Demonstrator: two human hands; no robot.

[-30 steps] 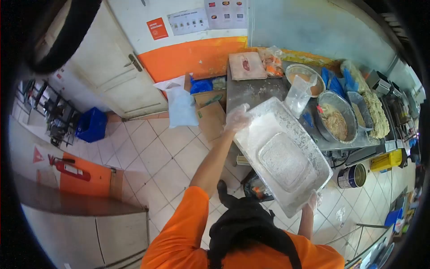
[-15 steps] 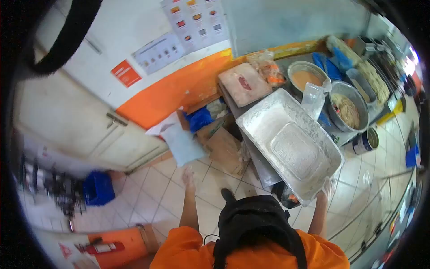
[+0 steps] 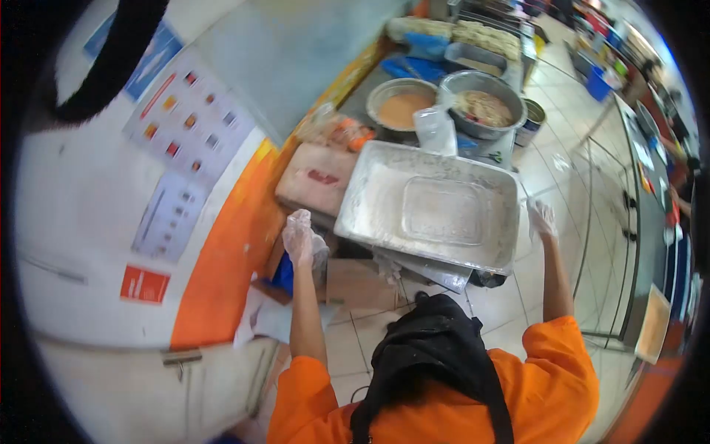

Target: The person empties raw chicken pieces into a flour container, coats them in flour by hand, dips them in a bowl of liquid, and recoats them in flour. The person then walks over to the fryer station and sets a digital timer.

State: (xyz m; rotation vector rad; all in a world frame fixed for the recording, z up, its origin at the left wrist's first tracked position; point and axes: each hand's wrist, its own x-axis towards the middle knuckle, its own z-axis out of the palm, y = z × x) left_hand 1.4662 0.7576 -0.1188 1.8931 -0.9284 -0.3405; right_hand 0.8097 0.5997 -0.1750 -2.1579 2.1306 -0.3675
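A large metal tray (image 3: 355, 214) dusted with white powder rests on the metal table (image 3: 362, 103), its front part over the table's edge. My left hand (image 3: 299, 238), in a clear glove, is raised left of the tray, near the cutting board (image 3: 310, 181) with a piece of raw meat (image 3: 323, 177); its fingers look loosely apart and hold nothing. Just off the tray's right edge is my gloved right hand (image 3: 543, 219), open and empty. Behind the tray stand a bowl of orange-brown liquid (image 3: 403, 108), a clear container (image 3: 435, 131) and a basin of pale mixture (image 3: 482, 107).
A bag with orange pieces (image 3: 347, 135) lies behind the board. At the back are blue plastic (image 3: 411, 68) and a small rectangular pan (image 3: 475, 58). A tin (image 3: 530, 118) stands on the floor. Co-workers' arms (image 3: 674, 150) show at another table (image 3: 642, 222) far right.
The tray, earlier held in both my hands, now rests on the table. My left hand let go first, then my right. The view has turned right.
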